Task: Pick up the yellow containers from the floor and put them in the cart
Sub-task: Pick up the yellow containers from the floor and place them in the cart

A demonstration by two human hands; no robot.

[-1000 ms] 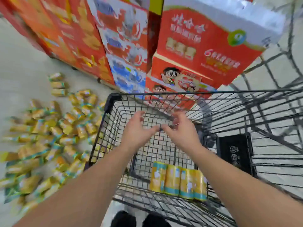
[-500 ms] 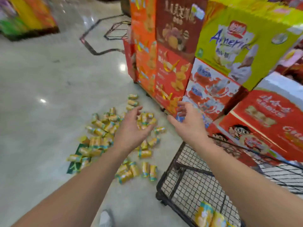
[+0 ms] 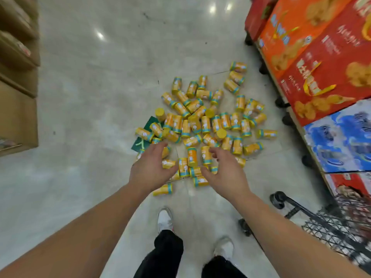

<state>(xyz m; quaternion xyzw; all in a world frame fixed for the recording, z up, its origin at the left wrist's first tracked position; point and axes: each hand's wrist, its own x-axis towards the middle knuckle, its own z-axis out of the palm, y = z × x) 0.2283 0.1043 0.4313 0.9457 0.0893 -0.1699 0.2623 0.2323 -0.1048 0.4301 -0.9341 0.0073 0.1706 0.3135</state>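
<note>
Glossy pale stone floor [image 3: 104, 81] with ceiling-light glare; stacked red, orange and blue printed cartons [image 3: 321, 63] along the right, brown cardboard boxes [image 3: 16, 109] at left. Black wire cart [image 3: 339, 223] at lower right; yellow containers [image 3: 205, 125] scattered in a heap mid-floor. Left hand [image 3: 151, 168] and right hand [image 3: 225, 173] hover above the near edge, fingers loose, empty.

A pale, polished stone floor [image 3: 90, 87], scuffed here and there, mirrors overhead lights as bright spots [image 3: 99, 35] in a shop aisle. Along the right, red and orange printed cartons [image 3: 321, 57] and a blue carton [image 3: 341, 141] stand stacked on a low base with dark feet [image 3: 280, 102], while plain brown cardboard boxes [image 3: 18, 117] line the left edge.
</note>
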